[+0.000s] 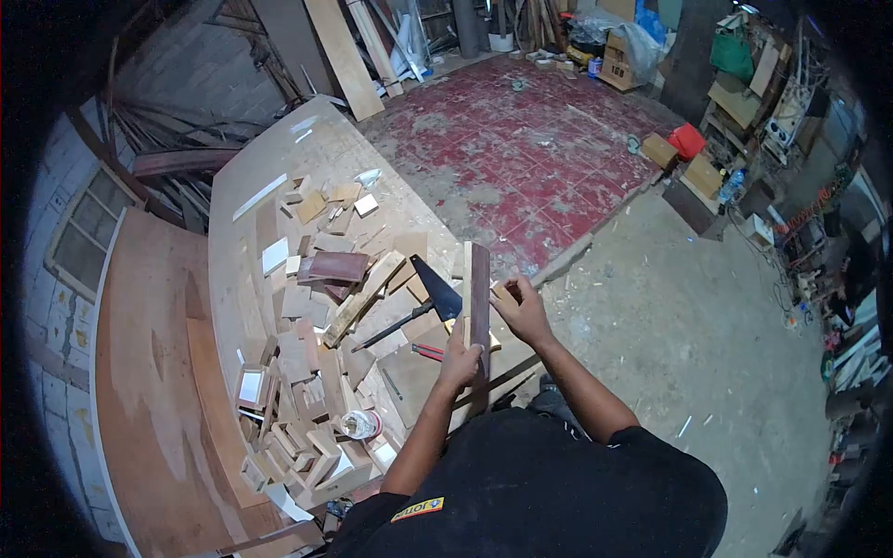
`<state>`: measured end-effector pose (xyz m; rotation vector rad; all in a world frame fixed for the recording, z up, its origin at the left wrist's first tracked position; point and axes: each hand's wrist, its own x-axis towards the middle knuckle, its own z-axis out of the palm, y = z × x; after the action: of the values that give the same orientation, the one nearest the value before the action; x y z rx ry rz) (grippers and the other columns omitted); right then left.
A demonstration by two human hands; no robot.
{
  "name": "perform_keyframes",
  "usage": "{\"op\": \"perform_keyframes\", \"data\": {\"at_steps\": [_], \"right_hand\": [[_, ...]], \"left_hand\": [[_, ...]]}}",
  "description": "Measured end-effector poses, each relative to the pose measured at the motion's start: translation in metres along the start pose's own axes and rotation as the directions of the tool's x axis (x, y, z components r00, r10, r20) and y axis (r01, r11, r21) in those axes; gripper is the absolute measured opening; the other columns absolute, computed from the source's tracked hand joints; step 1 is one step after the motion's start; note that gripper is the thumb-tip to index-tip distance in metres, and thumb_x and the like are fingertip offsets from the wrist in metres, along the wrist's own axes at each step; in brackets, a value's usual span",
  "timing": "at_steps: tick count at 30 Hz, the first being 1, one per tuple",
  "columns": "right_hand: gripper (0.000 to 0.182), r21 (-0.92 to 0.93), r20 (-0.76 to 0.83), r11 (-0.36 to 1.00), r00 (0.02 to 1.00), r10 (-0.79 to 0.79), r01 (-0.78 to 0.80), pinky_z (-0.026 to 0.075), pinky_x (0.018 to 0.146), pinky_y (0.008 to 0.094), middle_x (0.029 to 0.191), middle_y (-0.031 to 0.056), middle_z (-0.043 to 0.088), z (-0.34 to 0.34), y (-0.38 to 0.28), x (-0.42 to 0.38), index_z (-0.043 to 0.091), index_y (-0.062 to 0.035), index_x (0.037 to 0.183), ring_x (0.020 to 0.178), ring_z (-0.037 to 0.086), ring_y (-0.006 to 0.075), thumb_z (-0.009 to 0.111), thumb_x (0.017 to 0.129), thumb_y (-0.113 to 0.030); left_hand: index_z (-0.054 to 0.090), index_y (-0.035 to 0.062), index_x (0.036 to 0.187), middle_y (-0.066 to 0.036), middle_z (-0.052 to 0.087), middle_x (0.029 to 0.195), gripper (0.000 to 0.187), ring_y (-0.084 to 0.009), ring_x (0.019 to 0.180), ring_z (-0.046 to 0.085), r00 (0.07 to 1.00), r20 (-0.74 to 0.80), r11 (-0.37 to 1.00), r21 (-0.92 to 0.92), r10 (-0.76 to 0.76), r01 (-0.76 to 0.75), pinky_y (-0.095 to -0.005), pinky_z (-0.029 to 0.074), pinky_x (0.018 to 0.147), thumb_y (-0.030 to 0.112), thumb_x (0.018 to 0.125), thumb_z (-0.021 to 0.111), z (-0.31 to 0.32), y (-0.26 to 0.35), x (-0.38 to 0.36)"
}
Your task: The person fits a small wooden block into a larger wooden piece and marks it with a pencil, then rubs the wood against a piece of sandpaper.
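My left hand (459, 365) is closed around the lower end of a wooden board (480, 302) with a dark red-brown face and a pale edge. The board stands lengthwise in front of me at the table's near edge. Just right of it, my right hand (526, 314) pinches a small tan piece (505, 299), which looks like a wood block or folded sheet, close beside the board. Left of the board lies a tool with a black triangular blade (437, 290) and a long dark handle (393, 329). A red-handled tool (428, 352) rests near my left hand.
Wood offcuts (307, 363) are heaped over the worktable (321, 139), with an open jar (361, 424) among them. A large plywood sheet (149, 372) leans at the left. Red flooring (521, 139) lies beyond; boxes (702, 175) and clutter line the right wall.
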<state>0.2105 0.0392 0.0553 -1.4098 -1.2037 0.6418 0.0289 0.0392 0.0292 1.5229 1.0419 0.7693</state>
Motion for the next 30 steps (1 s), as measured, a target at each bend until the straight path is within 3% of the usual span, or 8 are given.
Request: {"op": "perform_keyframes", "data": {"at_steps": [3, 12, 14, 15, 17, 27, 29, 30], "right_hand": [[0.025, 0.030, -0.004, 1.000, 1.000, 0.007, -0.007, 0.049, 0.075, 0.0285, 0.086, 0.0055, 0.064, 0.000, 0.010, -0.003, 0.055, -0.0013, 0.101, 0.080, 0.062, 0.0122, 0.070, 0.082, -0.009], [0.025, 0.249, 0.085, 0.944, 0.976, 0.200, -0.215, 0.047, 0.053, 0.0257, 0.079, 0.0027, 0.060, -0.009, 0.012, -0.005, 0.055, -0.0053, 0.106, 0.071, 0.059, 0.0124, 0.067, 0.085, -0.012], [0.024, 0.469, 0.252, 0.771, 0.902, 0.352, -0.432, 0.045, 0.049, 0.0252, 0.085, 0.0070, 0.063, -0.015, 0.014, -0.005, 0.053, -0.0049, 0.112, 0.061, 0.056, 0.0120, 0.059, 0.089, -0.012], [0.024, 0.465, 0.253, 0.771, 0.900, 0.354, -0.434, 0.045, 0.049, 0.0252, 0.085, 0.0070, 0.063, -0.017, 0.015, -0.004, 0.053, -0.0049, 0.112, 0.061, 0.056, 0.0120, 0.059, 0.089, -0.012], [0.023, 0.600, 0.334, 0.577, 0.829, 0.449, -0.554, 0.045, 0.048, 0.0258, 0.086, 0.0076, 0.063, -0.020, 0.017, -0.004, 0.054, -0.0046, 0.113, 0.060, 0.056, 0.0132, 0.052, 0.092, -0.016], [0.024, 0.613, 0.285, 0.591, 0.845, 0.452, -0.523, 0.047, 0.046, 0.0247, 0.079, 0.0047, 0.060, -0.008, 0.023, -0.008, 0.056, -0.0045, 0.114, 0.059, 0.059, 0.0133, 0.055, 0.094, -0.017], [0.024, 0.538, 0.044, 0.740, 0.890, 0.454, -0.405, 0.047, 0.047, 0.0232, 0.076, 0.0027, 0.058, -0.001, 0.005, -0.010, 0.056, -0.0050, 0.115, 0.061, 0.058, 0.0113, 0.059, 0.092, -0.012], [0.024, 0.537, 0.046, 0.740, 0.890, 0.453, -0.405, 0.047, 0.047, 0.0232, 0.076, 0.0027, 0.058, 0.002, 0.003, -0.010, 0.056, -0.0050, 0.115, 0.061, 0.058, 0.0113, 0.059, 0.092, -0.012]], "left_hand": [[0.035, -0.0024, 0.141, -0.017, 0.053, 0.128, 0.070, -0.0270, 0.118, 0.052, 0.993, -0.052, 0.987, 0.124, 0.109, -0.102, -0.0331, 0.037, 0.104, 0.004, 0.074, 0.055, 0.005, -0.007, 0.002], [0.034, -0.0027, 0.141, -0.019, 0.053, 0.128, 0.070, -0.0272, 0.119, 0.051, 0.991, -0.038, 0.990, 0.067, 0.127, -0.124, -0.0338, 0.037, 0.103, 0.003, 0.075, 0.057, 0.015, -0.018, 0.007], [0.035, -0.0025, 0.141, -0.018, 0.053, 0.128, 0.070, -0.0267, 0.118, 0.052, 0.991, -0.045, 0.988, 0.094, 0.126, -0.121, -0.0338, 0.038, 0.103, 0.002, 0.075, 0.056, 0.016, -0.016, 0.005], [0.035, -0.0023, 0.141, -0.018, 0.054, 0.127, 0.070, -0.0263, 0.117, 0.052, 0.991, -0.052, 0.985, 0.123, 0.126, -0.119, -0.0337, 0.038, 0.102, 0.002, 0.075, 0.056, 0.016, -0.016, 0.004], [0.035, -0.0027, 0.141, -0.019, 0.053, 0.127, 0.070, -0.0274, 0.118, 0.052, 0.995, -0.023, 0.993, 0.071, 0.093, -0.091, -0.0342, 0.038, 0.102, 0.002, 0.074, 0.057, 0.015, -0.021, 0.007], [0.028, -0.0054, 0.144, -0.024, 0.043, 0.140, 0.077, -0.0327, 0.132, 0.040, 0.999, -0.034, 0.992, 0.119, 0.035, -0.031, -0.0347, 0.028, 0.111, 0.007, 0.074, 0.058, 0.016, 0.005, -0.008], [0.024, -0.0049, 0.145, -0.027, 0.040, 0.141, 0.076, -0.0355, 0.133, 0.038, 0.999, -0.014, 0.990, 0.140, 0.032, -0.030, -0.0358, 0.028, 0.112, 0.008, 0.077, 0.055, 0.018, 0.008, -0.012], [0.021, -0.0045, 0.147, -0.030, 0.037, 0.143, 0.075, -0.0383, 0.135, 0.037, 1.000, 0.007, 0.986, 0.161, 0.028, -0.029, -0.0370, 0.027, 0.112, 0.008, 0.080, 0.052, 0.020, 0.009, -0.014]]}}
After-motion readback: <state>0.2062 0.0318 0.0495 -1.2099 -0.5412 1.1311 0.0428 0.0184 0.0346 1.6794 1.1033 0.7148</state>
